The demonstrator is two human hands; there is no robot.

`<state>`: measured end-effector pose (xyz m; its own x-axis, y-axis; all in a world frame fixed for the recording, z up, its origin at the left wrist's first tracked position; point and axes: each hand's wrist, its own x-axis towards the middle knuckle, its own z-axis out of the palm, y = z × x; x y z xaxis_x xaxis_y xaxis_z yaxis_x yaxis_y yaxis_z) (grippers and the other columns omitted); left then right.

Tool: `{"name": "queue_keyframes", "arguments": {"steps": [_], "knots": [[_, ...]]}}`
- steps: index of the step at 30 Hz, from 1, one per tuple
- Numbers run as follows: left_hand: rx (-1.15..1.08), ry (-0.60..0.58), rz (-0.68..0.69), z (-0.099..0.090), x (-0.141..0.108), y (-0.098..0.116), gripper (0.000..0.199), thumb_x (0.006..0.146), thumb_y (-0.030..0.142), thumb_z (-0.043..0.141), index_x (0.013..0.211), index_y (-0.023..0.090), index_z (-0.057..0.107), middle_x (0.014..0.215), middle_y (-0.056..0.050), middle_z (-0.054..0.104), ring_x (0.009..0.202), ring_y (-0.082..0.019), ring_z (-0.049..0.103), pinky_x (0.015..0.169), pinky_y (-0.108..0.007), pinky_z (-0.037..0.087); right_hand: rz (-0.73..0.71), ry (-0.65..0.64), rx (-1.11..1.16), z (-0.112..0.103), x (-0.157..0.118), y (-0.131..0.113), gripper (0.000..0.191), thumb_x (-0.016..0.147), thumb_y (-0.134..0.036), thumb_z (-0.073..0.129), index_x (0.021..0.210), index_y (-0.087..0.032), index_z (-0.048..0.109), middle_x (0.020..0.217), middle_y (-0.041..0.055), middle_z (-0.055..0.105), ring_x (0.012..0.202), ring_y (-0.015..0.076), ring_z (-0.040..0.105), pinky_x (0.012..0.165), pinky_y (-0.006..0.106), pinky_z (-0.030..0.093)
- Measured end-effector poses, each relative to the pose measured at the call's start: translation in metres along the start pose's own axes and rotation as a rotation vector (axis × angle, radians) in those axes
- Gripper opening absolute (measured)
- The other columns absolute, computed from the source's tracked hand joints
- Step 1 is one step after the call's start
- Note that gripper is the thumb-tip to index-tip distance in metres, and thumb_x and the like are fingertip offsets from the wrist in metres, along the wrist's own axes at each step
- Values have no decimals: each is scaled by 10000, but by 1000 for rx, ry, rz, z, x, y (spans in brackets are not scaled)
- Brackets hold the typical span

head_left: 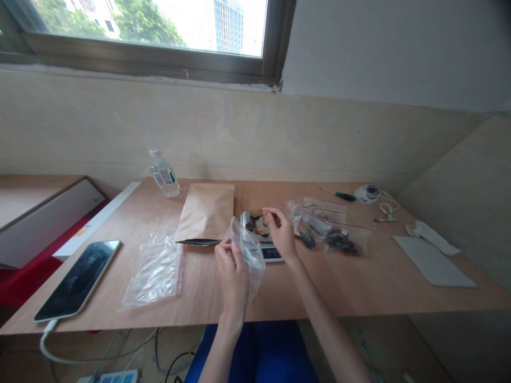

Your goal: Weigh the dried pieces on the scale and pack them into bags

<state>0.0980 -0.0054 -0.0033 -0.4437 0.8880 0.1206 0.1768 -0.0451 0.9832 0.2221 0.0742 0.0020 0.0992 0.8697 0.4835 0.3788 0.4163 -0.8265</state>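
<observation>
My left hand (232, 268) pinches the edge of a clear zip bag (253, 255) with a red seal line, held above the table's front part. Just beyond it lies a small scale (272, 252) with several brown dried pieces (261, 232) on its plate. My right hand (280, 231) is over the right side of the plate, its thumb and forefinger closed together at the pieces; whether a piece is between them is too small to tell. A brown paper pouch (207, 210) lies behind my left hand, its dark opening toward me.
Flat clear bags (155, 271) and a phone (77, 279) lie at the left, a bottle (164, 174) behind. Filled zip bags (345, 240), a screwdriver (344, 196), a white camera (366, 193) and a white sheet (433, 260) lie at the right.
</observation>
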Motion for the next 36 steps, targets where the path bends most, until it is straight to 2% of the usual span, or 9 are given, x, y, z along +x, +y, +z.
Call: {"name": "queue_keyframes", "arguments": {"steps": [3,6,9,12,15,18,21,29,36], "knots": [[-21,-7,4,5,-2,-2,218,919,402,365,855,200,412,1135,-109,528,1054,-226,539,894,-420,410,83,-15,166,1,-4,-33,287,913,-382,457,1038,-179,618,1006,77,667,882,176,620,763,297,507],[-45,-8,5,10,-3,-3,226,919,412,368,854,199,412,1146,-115,529,1069,-233,538,893,-421,418,89,-134,219,5,-14,-58,302,888,-415,511,1074,-200,613,1090,76,657,981,185,616,824,300,501],[-78,1,4,10,-3,-5,245,917,435,371,875,197,410,1146,-120,534,1047,-232,553,859,-404,443,57,-279,216,3,-20,-65,320,902,-421,490,1131,-224,594,1178,70,628,1109,194,573,920,324,465],[-71,29,-17,6,-1,-7,254,914,447,378,897,196,414,1126,-111,539,1025,-225,561,853,-390,446,-28,-204,115,-2,-17,-48,313,957,-373,370,1112,-228,599,1218,67,600,1185,183,518,1013,354,395],[-75,35,-39,3,0,-6,260,917,454,368,917,198,414,1119,-103,544,1032,-217,561,868,-379,437,-104,-85,-135,-3,-10,-8,312,935,-341,404,1156,-197,569,1263,110,551,1257,212,443,1072,412,320],[-68,52,-34,2,-1,-7,269,917,456,359,924,193,420,1127,-115,547,1041,-224,556,865,-383,437,-91,-199,-393,2,-9,36,442,846,-360,550,1251,-183,514,1363,156,445,1314,288,358,1063,488,308],[-74,81,-17,2,-2,-13,277,917,457,355,945,189,422,1143,-126,543,1055,-231,553,873,-398,434,-90,-264,-492,6,-13,59,380,845,-311,553,1203,-186,552,1262,145,527,1218,290,455,1012,481,362],[-12,143,37,12,-2,-52,279,933,417,328,986,167,438,1135,-161,528,1066,-247,539,896,-451,415,-107,-186,-394,-1,-16,51,183,878,-197,487,984,-181,635,973,96,622,957,231,571,882,384,452],[1,163,62,17,0,-64,287,929,450,317,955,194,447,1058,-110,549,1014,-221,545,866,-405,424,0,-96,-192,-3,-12,49,131,834,-256,549,816,-197,664,877,69,658,855,215,604,778,351,486]]}}
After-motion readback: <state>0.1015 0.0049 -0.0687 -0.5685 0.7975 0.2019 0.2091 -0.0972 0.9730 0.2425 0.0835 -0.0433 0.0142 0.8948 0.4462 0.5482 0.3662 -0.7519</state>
